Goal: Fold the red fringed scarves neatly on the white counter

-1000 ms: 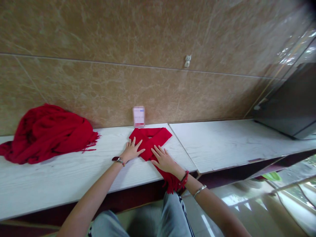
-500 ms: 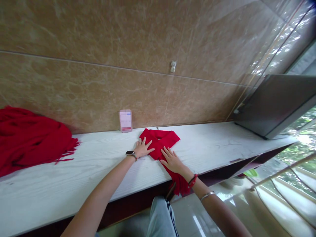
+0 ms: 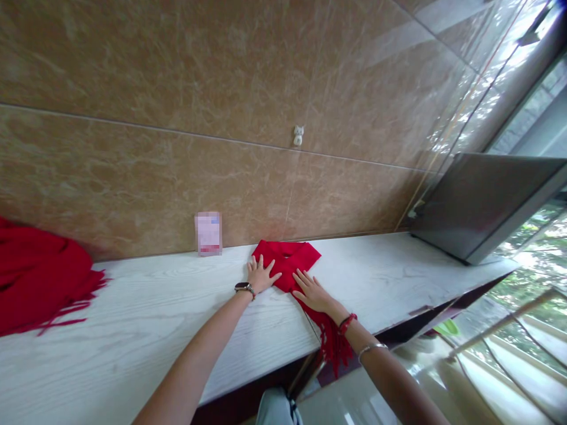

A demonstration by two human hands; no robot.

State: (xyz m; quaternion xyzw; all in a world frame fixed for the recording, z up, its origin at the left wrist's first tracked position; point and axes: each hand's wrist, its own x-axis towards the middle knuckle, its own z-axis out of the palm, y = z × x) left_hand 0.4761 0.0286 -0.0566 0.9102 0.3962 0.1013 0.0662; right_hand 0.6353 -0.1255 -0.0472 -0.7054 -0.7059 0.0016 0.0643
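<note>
A red fringed scarf (image 3: pixel 289 260) lies crossed over itself on the white wood-grain counter (image 3: pixel 177 307), near the wall. One fringed end hangs over the counter's front edge. My left hand (image 3: pixel 262 276) rests flat on the scarf's left side, fingers spread. On the lower right part, where the tail runs down, my right hand (image 3: pixel 313 292) lies flat with its fingers stretched out. Neither hand grips the cloth. The parts of the scarf under both palms are hidden.
Another red fringed cloth (image 3: pixel 39 271) is heaped at the far left. A blurred pink card (image 3: pixel 208 234) leans against the brown marbled wall (image 3: pixel 133 183). A small white cat-shaped piece (image 3: pixel 298 136) is fixed there. A large grey box-like object (image 3: pixel 482 200) stands at the right end.
The view has shifted, so the wall, card and heaped cloth appear lower and further left. Both hands stay flat on the scarf, whose layout looks nearly the same.
</note>
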